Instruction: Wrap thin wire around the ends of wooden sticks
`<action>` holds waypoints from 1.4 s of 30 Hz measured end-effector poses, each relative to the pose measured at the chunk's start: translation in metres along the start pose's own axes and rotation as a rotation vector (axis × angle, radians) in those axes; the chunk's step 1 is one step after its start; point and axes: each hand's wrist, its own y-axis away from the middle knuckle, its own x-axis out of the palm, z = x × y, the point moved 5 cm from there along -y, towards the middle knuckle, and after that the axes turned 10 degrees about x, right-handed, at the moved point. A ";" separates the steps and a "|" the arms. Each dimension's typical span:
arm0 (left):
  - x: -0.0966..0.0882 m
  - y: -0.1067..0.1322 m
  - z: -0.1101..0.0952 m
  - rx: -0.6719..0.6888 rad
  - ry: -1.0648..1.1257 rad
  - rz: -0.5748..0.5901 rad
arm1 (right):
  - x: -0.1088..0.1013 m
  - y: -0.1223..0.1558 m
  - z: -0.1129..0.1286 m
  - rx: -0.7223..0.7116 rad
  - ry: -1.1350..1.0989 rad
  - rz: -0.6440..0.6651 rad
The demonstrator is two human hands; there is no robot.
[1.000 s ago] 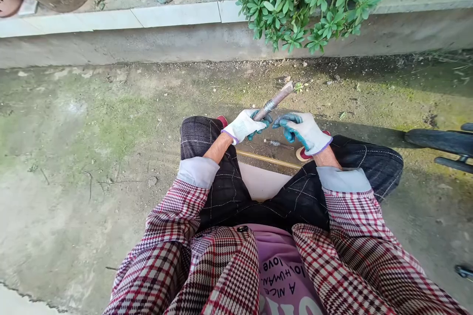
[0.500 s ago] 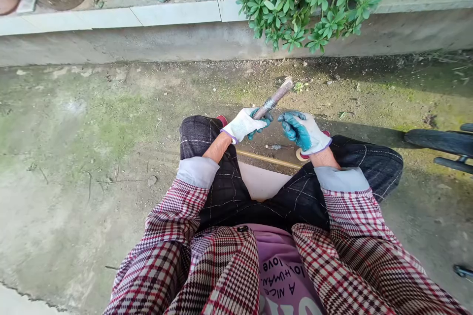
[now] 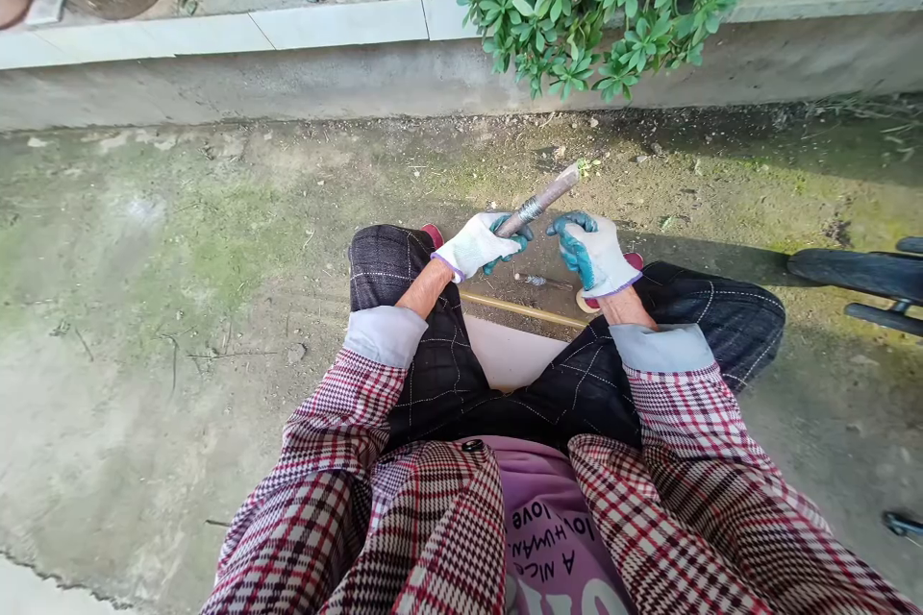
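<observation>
The fingers [image 3: 491, 265] of the left hand [image 3: 476, 246] are clamped around the lower end of a stick [image 3: 560, 184], which slants away from the person and to the right in the head view. Above this grip, a band of wire [image 3: 530, 209] is wound around the stick, leaving its far end bare. The right hand [image 3: 595, 255] is just beside the stick, apart from it, its fingers curled in and drawn together near the wire; whether they pinch a loose strand is too fine to tell. Both hands wear white gloves with teal coating.

On the ground [image 3: 237, 240] below, between the two hands, lies a smaller wire-wrapped rod [image 3: 535, 281], near the right shoe [image 3: 633, 260]. A thin pole [image 3: 520, 307] crosses between the legs.

As a judgement, the likeliest trouble is at the winding: if a strand is held and tension slackens, the turns could loosen or spread along the smooth stick. A hard pull could snap thin wire or twist the stick within the left hand, since only one end is gripped. A sharp wire end could also snag or pierce the right glove, because those fingers work so near it. The smaller rod could be kicked if the foot shifts.
</observation>
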 end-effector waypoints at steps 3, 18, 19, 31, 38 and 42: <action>-0.002 0.000 -0.001 -0.006 0.014 -0.024 | 0.004 -0.001 -0.002 0.025 -0.089 0.087; 0.001 0.002 -0.010 0.007 -0.016 0.017 | 0.016 0.005 -0.006 0.096 -0.028 0.199; 0.001 0.002 -0.008 0.002 -0.022 0.022 | 0.017 0.005 -0.004 0.072 0.015 0.168; -0.005 -0.003 0.002 0.026 -0.008 -0.065 | 0.017 0.005 0.006 -0.323 0.540 -0.004; -0.004 -0.003 0.002 0.024 -0.030 -0.047 | 0.016 0.011 0.011 -0.389 0.705 -0.003; -0.001 -0.002 0.001 0.010 -0.038 -0.029 | 0.013 0.006 0.008 -0.372 0.689 -0.040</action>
